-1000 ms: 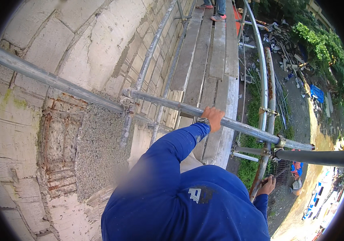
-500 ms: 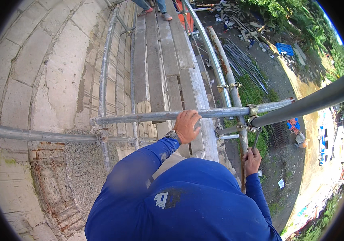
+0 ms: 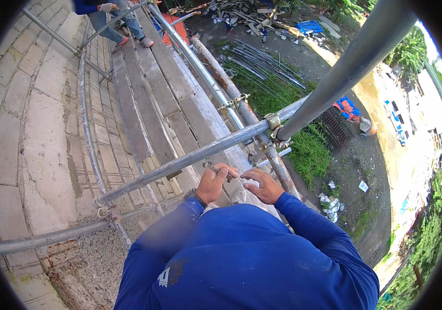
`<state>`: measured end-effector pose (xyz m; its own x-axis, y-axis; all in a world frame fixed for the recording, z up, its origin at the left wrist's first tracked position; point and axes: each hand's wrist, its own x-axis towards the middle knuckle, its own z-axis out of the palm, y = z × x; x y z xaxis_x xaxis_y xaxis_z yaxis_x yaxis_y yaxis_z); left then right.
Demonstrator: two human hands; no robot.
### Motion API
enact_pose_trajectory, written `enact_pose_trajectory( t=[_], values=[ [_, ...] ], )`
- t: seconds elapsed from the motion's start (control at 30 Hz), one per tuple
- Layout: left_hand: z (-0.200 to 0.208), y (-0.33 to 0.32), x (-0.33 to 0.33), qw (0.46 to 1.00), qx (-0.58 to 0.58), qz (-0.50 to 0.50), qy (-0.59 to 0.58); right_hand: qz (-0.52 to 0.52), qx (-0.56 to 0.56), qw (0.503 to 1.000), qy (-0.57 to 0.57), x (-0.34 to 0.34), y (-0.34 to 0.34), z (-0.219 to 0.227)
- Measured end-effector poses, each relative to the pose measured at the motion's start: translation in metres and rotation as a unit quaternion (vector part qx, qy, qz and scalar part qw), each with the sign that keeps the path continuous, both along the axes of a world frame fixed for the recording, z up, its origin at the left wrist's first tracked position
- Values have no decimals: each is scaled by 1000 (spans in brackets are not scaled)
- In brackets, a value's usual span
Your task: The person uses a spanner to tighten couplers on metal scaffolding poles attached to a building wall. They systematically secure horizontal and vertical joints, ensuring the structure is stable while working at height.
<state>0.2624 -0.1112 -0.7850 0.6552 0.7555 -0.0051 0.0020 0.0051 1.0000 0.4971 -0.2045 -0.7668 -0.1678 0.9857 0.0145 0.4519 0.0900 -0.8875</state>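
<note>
My left hand (image 3: 211,186), with a watch at the wrist, is closed on a small metal wrench (image 3: 215,168) whose ringed end pokes out above the fingers. Close by on its right, my right hand (image 3: 264,186) has its fingers apart and curved toward the wrench, with nothing visible in them. Both hands are just below a slanting scaffold tube (image 3: 195,155), apart from it. A coupler (image 3: 273,122) joins that tube to a thick grey tube (image 3: 345,72) on the right. Below it, a rusty upright tube (image 3: 282,166) passes beside my right hand.
Worn planks (image 3: 164,98) form the walkway ahead, where another person (image 3: 115,20) stands at the far end. A block wall (image 3: 45,129) rises on the left. Over the right edge, far below, lie grass (image 3: 311,155), stacked metal tubes (image 3: 262,62) and debris.
My left hand has left the horizontal tube and now holds the wrench. My right hand has come from beside the coupler and let go of the wrench. The view has turned rightward.
</note>
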Motion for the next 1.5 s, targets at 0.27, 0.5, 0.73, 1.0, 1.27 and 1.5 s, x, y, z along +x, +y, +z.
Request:
enact_pose_trajectory(
  t=[0.27, 0.5, 0.73, 1.0, 1.27, 1.5],
  values=[
    [37, 33, -54, 950, 110, 178, 231, -261, -52, 964, -9, 95, -9, -21],
    [27, 35, -51, 940, 101, 108, 309, -315, -46, 947, 35, 83, -6, -43],
    [23, 119, -42, 923, 176, 8, 343, -413, -94, 894, 146, 110, 2, -49],
    [-25, 181, -13, 927, 113, -158, 322, -383, 67, 826, -408, 144, 57, 36],
    [-43, 215, -12, 916, -49, -288, 276, -378, 50, 825, 417, 117, 107, 71],
    [-86, 235, 2, 867, -156, -423, 213, -403, 55, 828, 387, 111, 117, 73]
  ],
)
